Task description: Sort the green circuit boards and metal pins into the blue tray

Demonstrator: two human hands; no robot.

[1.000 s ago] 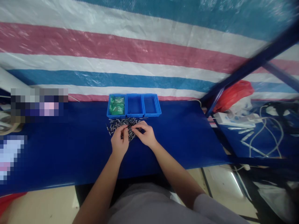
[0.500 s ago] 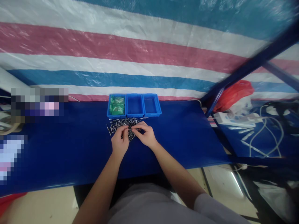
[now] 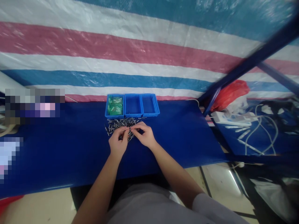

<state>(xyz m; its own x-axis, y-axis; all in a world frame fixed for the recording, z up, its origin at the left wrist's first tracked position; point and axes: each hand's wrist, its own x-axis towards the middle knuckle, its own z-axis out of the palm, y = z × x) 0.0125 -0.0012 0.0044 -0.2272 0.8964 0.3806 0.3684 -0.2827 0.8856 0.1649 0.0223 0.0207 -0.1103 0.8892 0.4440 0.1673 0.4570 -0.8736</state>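
Above a pile of short, slim black-and-silver metal pins (image 3: 114,125), my left hand (image 3: 118,140) is closed in a pinch of thumb and forefinger. My right hand (image 3: 145,134) pinches the same way from the other side, and the fingertips of both hands nearly meet. Between them is what looks like one thin pin from the pile, mostly hidden by the fingers. Just behind the pile, three blue bins stand side by side. In the left bin (image 3: 106,107) lie green plastic packets (image 3: 116,105). No packets show in the middle bin (image 3: 133,104) or the right bin (image 3: 150,104).
A blue table surface (image 3: 70,149) spreads around the hands. Striped sheeting (image 3: 140,49) hangs behind it. On the right are a blue metal frame (image 3: 211,101), a red plastic bag (image 3: 231,93), a white power strip (image 3: 231,118) and loose cables (image 3: 275,137).
The fingertips have drawn slightly closer together, still pinched over the pile. The whole view has shifted a little, so the bins and table sit slightly farther left.
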